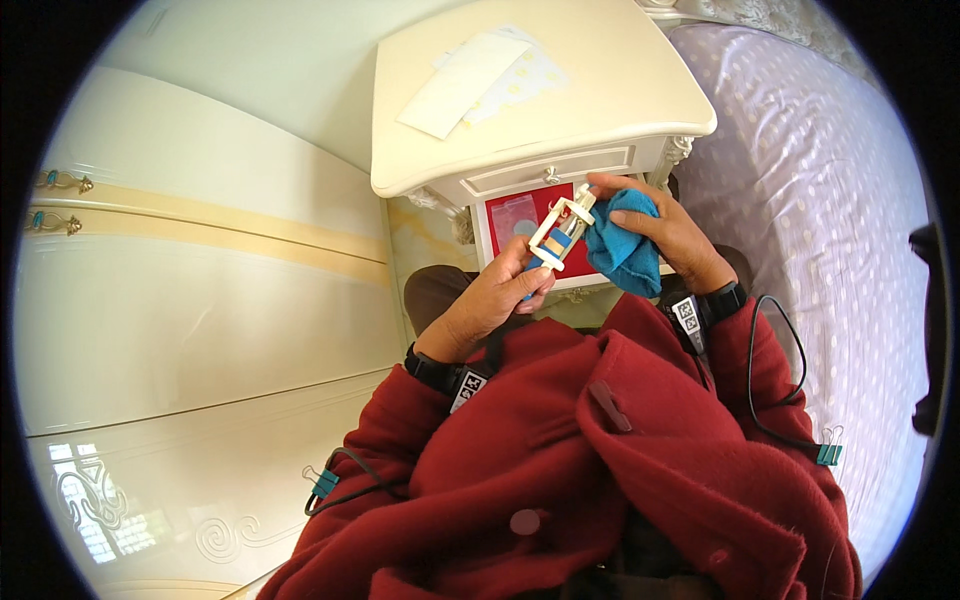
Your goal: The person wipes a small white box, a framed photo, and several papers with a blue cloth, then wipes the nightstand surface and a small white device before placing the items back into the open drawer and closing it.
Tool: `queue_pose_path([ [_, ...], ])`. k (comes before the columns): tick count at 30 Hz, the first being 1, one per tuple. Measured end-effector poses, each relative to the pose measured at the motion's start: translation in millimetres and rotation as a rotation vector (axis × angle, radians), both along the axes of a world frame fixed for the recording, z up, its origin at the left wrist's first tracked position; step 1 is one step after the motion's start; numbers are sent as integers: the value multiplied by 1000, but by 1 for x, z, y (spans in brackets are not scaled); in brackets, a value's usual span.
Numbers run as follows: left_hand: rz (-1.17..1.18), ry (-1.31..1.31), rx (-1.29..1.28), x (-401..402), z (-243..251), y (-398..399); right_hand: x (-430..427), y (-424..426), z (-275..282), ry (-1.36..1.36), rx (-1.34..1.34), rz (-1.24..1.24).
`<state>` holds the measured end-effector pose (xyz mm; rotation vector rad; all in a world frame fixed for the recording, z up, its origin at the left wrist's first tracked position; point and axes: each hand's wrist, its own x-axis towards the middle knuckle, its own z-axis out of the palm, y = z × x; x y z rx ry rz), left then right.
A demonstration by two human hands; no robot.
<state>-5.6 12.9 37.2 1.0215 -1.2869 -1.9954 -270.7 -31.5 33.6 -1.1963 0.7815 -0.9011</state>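
My left hand (499,289) grips the lower end of a small plastic implement (561,231) with an open cream-white frame and blue parts; its exact kind I cannot tell. The implement tilts up and to the right. A crumpled blue cloth (626,244) is held in my right hand (675,229). The cloth lies against the implement's upper right side, and my right index finger reaches its top end. Below both hands, a pulled-out drawer (486,238) with a red lining holds a clear plastic bag (516,214). My hands hide part of the drawer.
A cream nightstand (600,82) stands ahead, with a white paper strip (465,82) and a patterned sheet (525,79) on top. Its upper drawer (547,171) is closed. A glossy cabinet (195,300) stands at left. A bed with a polka-dot lilac cover (810,187) lies at right.
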Motion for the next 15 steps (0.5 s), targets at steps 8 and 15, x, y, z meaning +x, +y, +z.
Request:
queue_pose_path([
  [8,-16,-37,-77,-3,6,3,9,-2,-1,43,126,-31],
  [15,33,-260,-294,-1,1,3,8,2,3,136,7,-22],
])
